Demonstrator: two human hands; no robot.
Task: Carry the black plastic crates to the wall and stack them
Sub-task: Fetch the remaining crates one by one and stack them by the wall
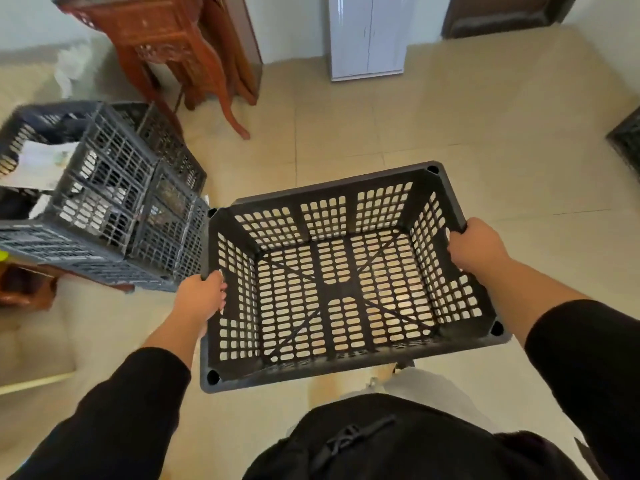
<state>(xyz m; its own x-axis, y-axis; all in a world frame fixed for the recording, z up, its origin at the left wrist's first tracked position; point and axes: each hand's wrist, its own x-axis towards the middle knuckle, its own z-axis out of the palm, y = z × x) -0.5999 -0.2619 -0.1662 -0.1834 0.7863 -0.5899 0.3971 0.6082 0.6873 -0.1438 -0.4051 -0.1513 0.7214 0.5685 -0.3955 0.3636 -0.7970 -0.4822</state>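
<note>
We hold an empty black plastic crate (343, 275) open side up above the tiled floor (450, 133), our left hand (202, 299) and right hand (476, 249) each with fingers curled over the rim of a short side. Just left of it stand grey slatted crates (114, 202), apparently stacked, beside a carved wooden table (166, 39).

Both black-sleeved arms outstretched, left hand (202, 297) and right hand (476, 245) with fingers curled in a grip.
</note>
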